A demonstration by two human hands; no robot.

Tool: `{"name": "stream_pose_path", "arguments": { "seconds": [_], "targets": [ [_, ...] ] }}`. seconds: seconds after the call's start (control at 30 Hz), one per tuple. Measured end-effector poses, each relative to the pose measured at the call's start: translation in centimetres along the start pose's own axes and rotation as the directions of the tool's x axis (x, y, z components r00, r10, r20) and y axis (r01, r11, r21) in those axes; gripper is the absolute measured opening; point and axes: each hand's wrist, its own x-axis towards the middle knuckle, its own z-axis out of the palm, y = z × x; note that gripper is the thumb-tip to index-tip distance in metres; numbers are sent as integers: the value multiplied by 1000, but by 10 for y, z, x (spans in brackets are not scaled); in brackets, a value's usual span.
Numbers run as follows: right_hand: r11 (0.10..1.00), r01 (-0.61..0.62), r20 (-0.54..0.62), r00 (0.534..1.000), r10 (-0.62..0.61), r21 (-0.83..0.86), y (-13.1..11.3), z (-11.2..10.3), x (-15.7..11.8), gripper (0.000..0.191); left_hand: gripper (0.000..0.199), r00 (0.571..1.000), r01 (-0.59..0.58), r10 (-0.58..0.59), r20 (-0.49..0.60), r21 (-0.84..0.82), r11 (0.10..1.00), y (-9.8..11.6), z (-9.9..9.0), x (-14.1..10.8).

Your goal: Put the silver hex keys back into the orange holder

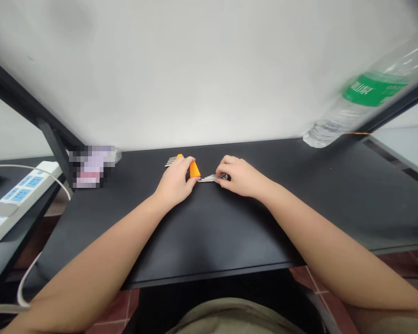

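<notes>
An orange plastic holder (195, 169) sits under my left hand (177, 180), whose fingers and thumb are closed around it. Several thin silver hex keys (170, 161) poke out past the holder's far left end. More silver rods (209, 178) of stepped lengths lie between my two hands, low over the black tabletop. My right hand (238, 176) pinches the right ends of these rods between thumb and curled fingers. Whether the rods pass into the holder is hard to make out, as my fingers hide part of it.
A large clear bottle with a green label (374, 88) stands at the back right of the black table (212, 232). A blurred-out packet (92, 167) is at the back left. Further left lie a white power strip (24, 190) and a white cable (26, 278). A pale wall (209, 69) rises behind.
</notes>
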Motion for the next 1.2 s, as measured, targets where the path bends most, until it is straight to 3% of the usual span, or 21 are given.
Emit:
{"name": "stream_pose_path", "arguments": {
  "seconds": [0.1, 0.27, 0.4, 0.5, 0.63, 0.87, 1.1, 1.2],
  "targets": [
    [998, 40, 53, 998, -38, -44, -6, -2, 0, 12, 42, 999, 27, -27, 20, 3, 1000, 0, 0, 0],
    [989, 17, 93, 996, -3, -144, -17, -3, -1, 8, 40, 996, 57, -56, 66, -14, 998, 0, 1, 1],
    [1000, -5, 80, 997, 5, 0, -15, -7, -4, 7, 40, 995, 60, -58, 86, -28, 998, -1, 1, 1],
    [983, 45, 3, 999, -46, 179, -8, -13, -8, 11, 40, 994, 70, -65, 90, -57, 996, -2, 0, 0],
    [957, 94, -165, 985, -50, 275, -3, -20, -10, 19, 40, 991, 98, -87, 103, -107, 989, 0, -1, 0],
    [905, 134, -252, 967, -31, 403, -2, -12, -6, 17, 42, 992, 89, -74, 100, -150, 985, 2, -3, -1],
    [747, -39, -104, 984, 144, 663, -1, -10, -5, 15, 41, 991, 64, -45, 128, -143, 988, 6, -5, -2],
    [577, -192, 58, 969, 242, 794, -10, -4, -3, 20, 40, 996, 41, -29, 88, -134, 990, 11, -7, -3]
  ]
}}
